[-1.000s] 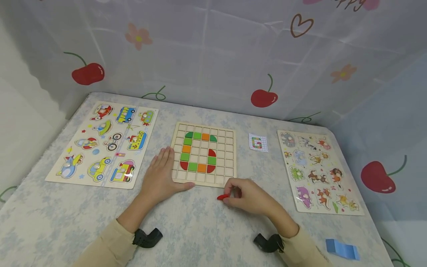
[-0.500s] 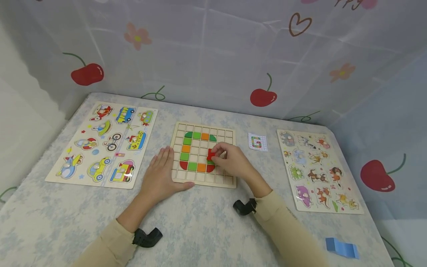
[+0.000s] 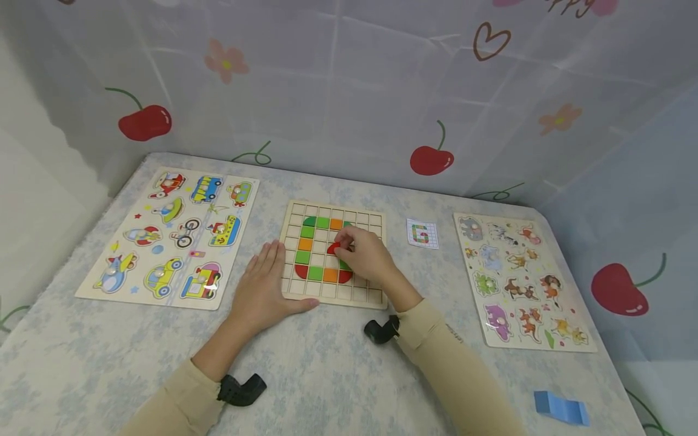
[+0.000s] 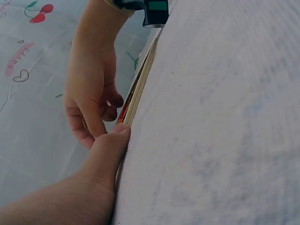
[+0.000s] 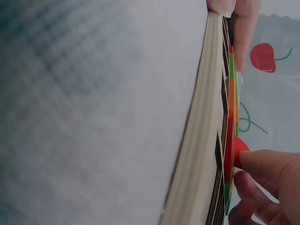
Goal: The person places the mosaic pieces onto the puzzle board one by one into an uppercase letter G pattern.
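Note:
A wooden grid board [image 3: 369, 295] carries green, orange and red tiles set in a G-like outline. My right hand [image 3: 366, 254] pinches a red rounded tile [image 3: 333, 248] over the middle of the grid, covering part of the outline's right side. In the right wrist view that red tile [image 5: 240, 149] stands at the thumb tip, right at the board's surface. My left hand [image 3: 263, 289] lies flat with straight fingers along the board's left edge, its thumb [image 4: 121, 131] at the front edge.
A printed pattern card [image 3: 422, 234] lies right of the board. A vehicle puzzle [image 3: 143, 260] is on the left and an animal puzzle [image 3: 504, 272] on the right. Near the front right corner rests a blue wavy block [image 3: 560, 408]. A printed curtain [image 3: 338, 109] hangs behind the table.
My right hand has carried the red tile from the table in front of the board up onto the grid, then slightly left to its middle. The left hand stays put.

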